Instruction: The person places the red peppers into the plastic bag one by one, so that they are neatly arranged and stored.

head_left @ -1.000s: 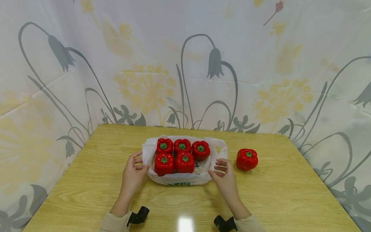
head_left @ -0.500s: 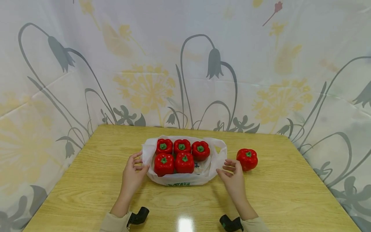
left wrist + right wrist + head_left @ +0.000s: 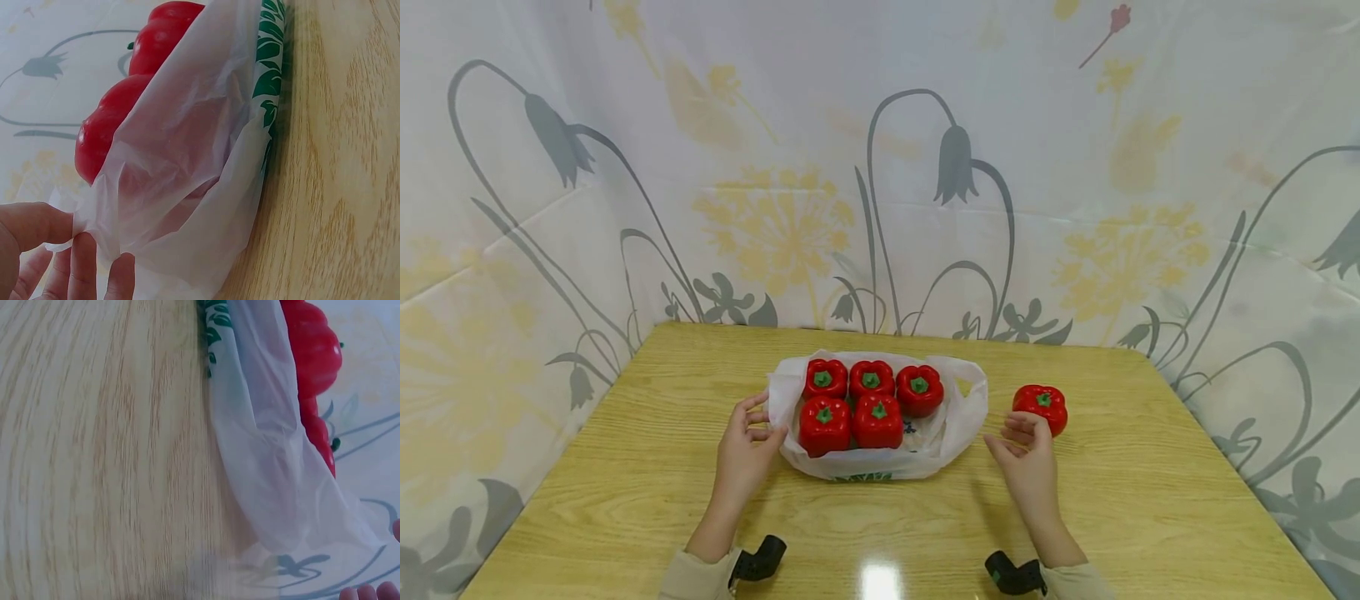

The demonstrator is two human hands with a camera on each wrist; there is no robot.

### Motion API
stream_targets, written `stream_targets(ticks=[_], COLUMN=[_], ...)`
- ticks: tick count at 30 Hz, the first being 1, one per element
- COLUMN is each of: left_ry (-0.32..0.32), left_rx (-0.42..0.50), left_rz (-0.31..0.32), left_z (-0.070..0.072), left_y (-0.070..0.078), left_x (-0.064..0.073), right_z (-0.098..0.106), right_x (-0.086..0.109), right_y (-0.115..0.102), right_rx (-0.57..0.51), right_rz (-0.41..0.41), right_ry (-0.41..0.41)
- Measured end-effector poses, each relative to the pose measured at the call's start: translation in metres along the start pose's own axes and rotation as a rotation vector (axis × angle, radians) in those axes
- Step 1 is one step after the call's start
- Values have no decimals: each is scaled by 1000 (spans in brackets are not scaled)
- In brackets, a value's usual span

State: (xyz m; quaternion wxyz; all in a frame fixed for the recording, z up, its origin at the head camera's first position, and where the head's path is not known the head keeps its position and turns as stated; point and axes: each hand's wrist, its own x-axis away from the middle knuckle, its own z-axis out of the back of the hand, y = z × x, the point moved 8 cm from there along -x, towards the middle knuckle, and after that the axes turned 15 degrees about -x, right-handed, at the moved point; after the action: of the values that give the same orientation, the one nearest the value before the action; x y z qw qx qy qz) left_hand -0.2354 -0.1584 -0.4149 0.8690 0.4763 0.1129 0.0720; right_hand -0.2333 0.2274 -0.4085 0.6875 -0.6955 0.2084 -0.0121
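A white plastic bag with a green leaf print lies open on the table, with several red bell peppers standing inside it, green stems up. At the bag's left rim my left hand pinches the plastic between thumb and fingers; the left wrist view shows the pinched film close up. My right hand, fingers loosely bent and holding nothing, is right of the bag. It partly covers a lone red bell pepper; whether it touches that pepper I cannot tell. Only fingertips show in the right wrist view.
The wooden table reaches back to a hanging cloth printed with flowers, which also runs along both sides. Each wrist carries a black camera mount.
My right hand has let go of the bag's right side and moved right, up to the lone bell pepper. The left hand, the bag and the peppers have stayed put.
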Motion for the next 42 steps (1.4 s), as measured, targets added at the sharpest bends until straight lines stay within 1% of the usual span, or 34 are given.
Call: stream_targets(ticks=[4,7,9,12,14,16,17,23,29,35,42], left_ry=[-2,-4,-4,-2,-2,-3,-4,-7,-6,-5,-5], left_rx=[2,0,-1,-2,-2,-3,-2,2,7,11,15], left_rz=[6,9,7,1,-1,-1,1,9,13,8,-3], left_z=[0,1,1,1,1,0,0,0,1,1,1], left_y=[1,2,2,3,3,3,2,1,1,1,0], left_x=[0,0,0,0,-1,-1,-1,-1,0,0,0], right_z=[8,14,15,21,25,31,32,42,50,58,62], right_x=[-3,-5,-3,-5,-6,-9,-8,-10,-14,-18,-25], right_y=[-1,-4,-13,-16,-17,-10,-10,-8,-3,3,8], right_rx=[-2,-7,2,35,61,77,80,110,130,142,191], right_rz=[16,42,56,69,67,68,70,47,25,9,-15], right_ry=[35,57,75,105,126,146,156,209,237,251,249])
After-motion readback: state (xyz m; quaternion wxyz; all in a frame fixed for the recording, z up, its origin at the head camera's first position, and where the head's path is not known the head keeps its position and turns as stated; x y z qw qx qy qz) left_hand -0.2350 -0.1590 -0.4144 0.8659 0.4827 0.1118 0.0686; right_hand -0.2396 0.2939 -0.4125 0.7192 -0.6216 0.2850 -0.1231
